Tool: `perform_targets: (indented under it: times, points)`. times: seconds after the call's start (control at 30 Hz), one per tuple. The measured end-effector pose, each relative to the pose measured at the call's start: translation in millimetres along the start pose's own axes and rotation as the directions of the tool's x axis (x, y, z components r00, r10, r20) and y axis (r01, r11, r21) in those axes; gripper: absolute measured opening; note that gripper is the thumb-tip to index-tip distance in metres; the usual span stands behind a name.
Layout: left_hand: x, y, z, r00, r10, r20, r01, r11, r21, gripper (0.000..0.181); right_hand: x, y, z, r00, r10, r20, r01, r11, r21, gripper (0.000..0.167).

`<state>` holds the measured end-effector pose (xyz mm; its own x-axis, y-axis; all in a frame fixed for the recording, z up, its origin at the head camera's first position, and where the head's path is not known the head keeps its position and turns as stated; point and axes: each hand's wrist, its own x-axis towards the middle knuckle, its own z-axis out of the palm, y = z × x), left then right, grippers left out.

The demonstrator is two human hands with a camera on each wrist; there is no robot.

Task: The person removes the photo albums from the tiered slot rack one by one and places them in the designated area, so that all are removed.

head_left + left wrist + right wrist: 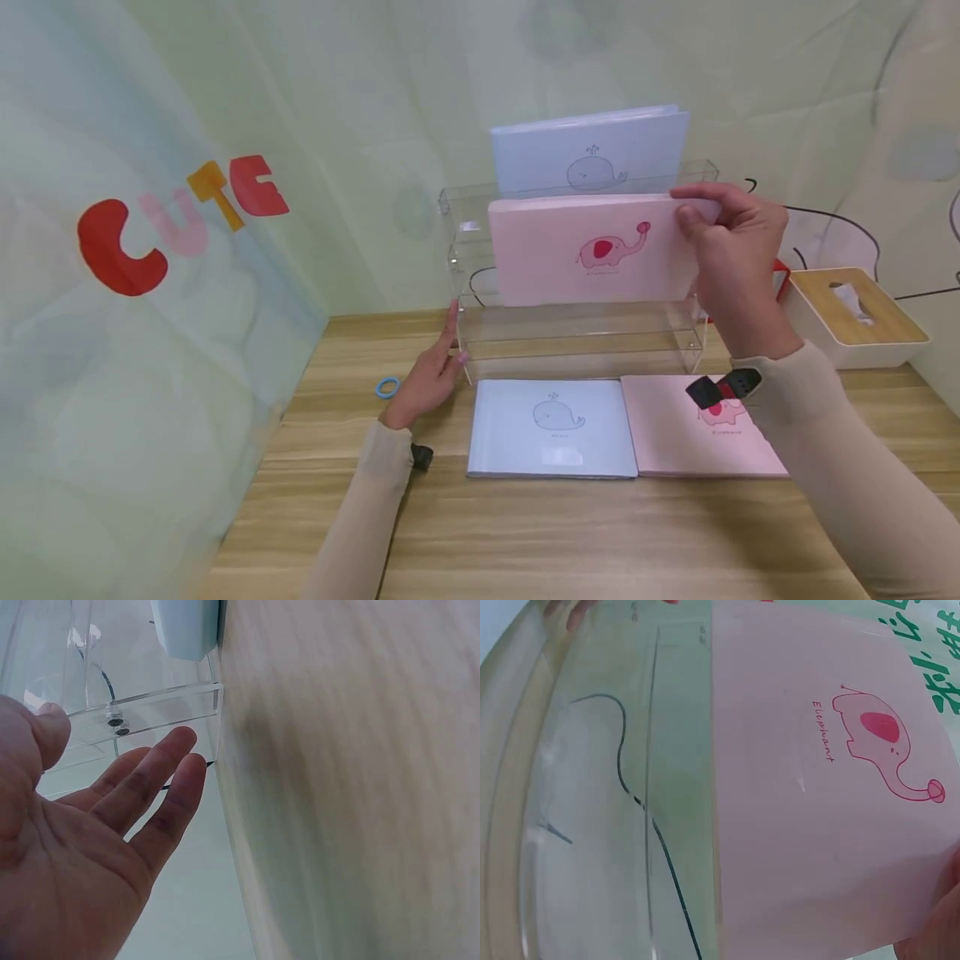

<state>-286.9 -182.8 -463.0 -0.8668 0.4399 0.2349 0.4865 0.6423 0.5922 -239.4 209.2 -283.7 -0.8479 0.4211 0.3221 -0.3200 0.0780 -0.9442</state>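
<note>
**Right hand (738, 242) grasps pink elephant book (592, 283) before clear rack (577, 367)**

The right grip is clenched on the pink elephant book, finger and thumb pinching its upper right corner. The book is upright, its cover facing the near side of the wooden counter (562, 533), in front of the middle of the clear rack; whether its lower edge touches the rack cannot be told. In the right wrist view, the cover shows the word "Elephant" beside the drawing.

The left hand (431, 377) is at the rack's left end, on the side toward the counter's left edge. Its grip is released: the fingers are extended along the clear side panel, grasping nothing.

The rack stands toward the counter's back edge. A blue whale book (532, 167) leans upright in its top tier, behind the pink one. In front of the rack, a flat whale book (510, 425) and a flat elephant book (660, 433) lie side by side, touching or nearly so, the elephant one on the right and partly covered by the right arm.

A blue ring (379, 392) lies between the left hand and the counter's left edge. A wooden-topped tissue box (896, 329) stands by the back right corner, beside a red object (781, 279), mostly hidden.
</note>
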Motion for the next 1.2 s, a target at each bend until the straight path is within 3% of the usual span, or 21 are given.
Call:
perform_targets:
  times: [0.43, 0.93, 1.1, 1.2]
  points:
    - [3.7, -3.4, 2.7, 1.000, 0.001, 0.003, -0.001, 1.000, -0.009, 0.087, -56.6, 13, -22, 0.997, 0.073, 0.000, -0.071, 0.982, -0.177, 0.027]
    - [2.2, -3.0, 1.0, 0.999, -0.037, 0.007, 0.037, 0.999, -0.023, 0.088, -108.4, 33, -53, 0.983, 0.128, 0.129, -0.087, 0.954, -0.287, 0.030]
    - [2.9, -3.2, 1.0, 1.000, -0.023, 0.005, 0.023, 1.000, -0.013, 0.086, -116.2, 36, -58, 0.981, 0.118, 0.157, -0.081, 0.972, -0.221, 0.028]
    - [2.6, -2.6, -0.1, 1.000, -0.026, 0.012, 0.026, 0.999, -0.019, 0.087, -118.8, 38, -61, 0.974, 0.149, 0.170, -0.124, 0.981, -0.147, 0.026]
